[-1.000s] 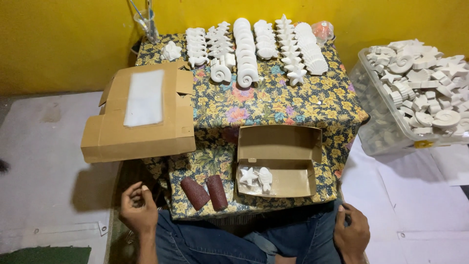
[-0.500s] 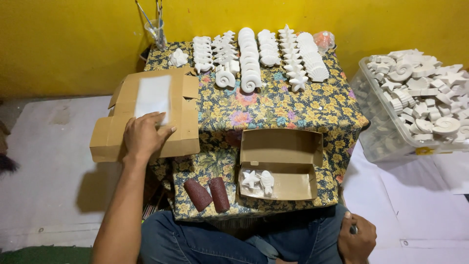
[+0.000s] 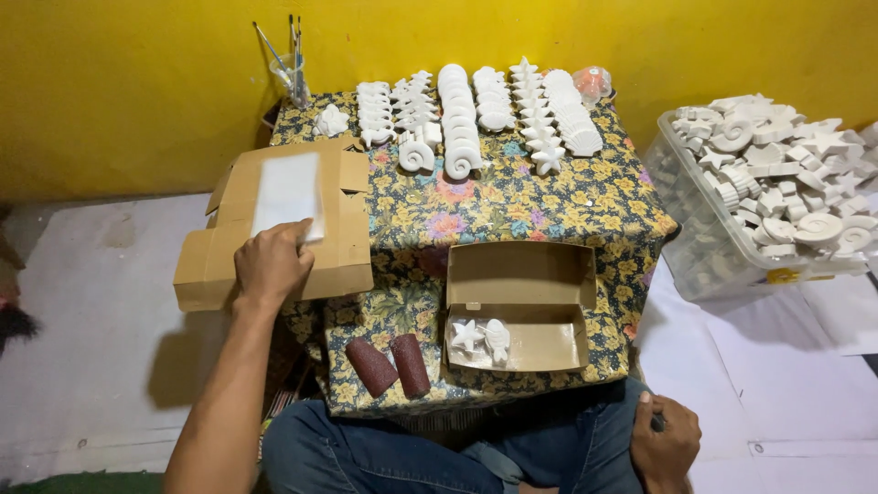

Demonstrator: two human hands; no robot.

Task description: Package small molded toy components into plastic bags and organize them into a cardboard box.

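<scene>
L hand [image 3: 272,263] is reaching out to the open cardboard box [image 3: 274,224] at the table's left edge, palm down, fingers lying on the near end of the white sheet [image 3: 287,192] inside; fingers are curled loosely, but can't tell if they're actually pinching the sheet or just resting on it. R hand [image 3: 665,445] is sitting low by the knee, closed loosely around sth small and dark, too hidden to ID. To do this well, I'd say: be sliding fingertips under the sheet's edge before lifting, and be steadying the box, since it's overhanging the floral tablecloth [image 3: 512,206] and looks liable to tip w/ downward pressure. Packaging: that big box is plain brown, flaps splayed outward, no label visible. A smaller brown carton [image 3: 521,306], lid flipped back, is sitting at the table's near edge w/ two white plaster figures, a star [image 3: 466,336] and a shell-like piece [image 3: 497,339]. Just left of it, two dark red rolls [image 3: 391,366] are lying side by side. Rows of white plaster shapes [image 3: 476,119] are lining the far side; a clear plastic tub [image 3: 722,238] at right is heaped w/ more, w/ a small yellow tag on its front, too small to make out.
</scene>
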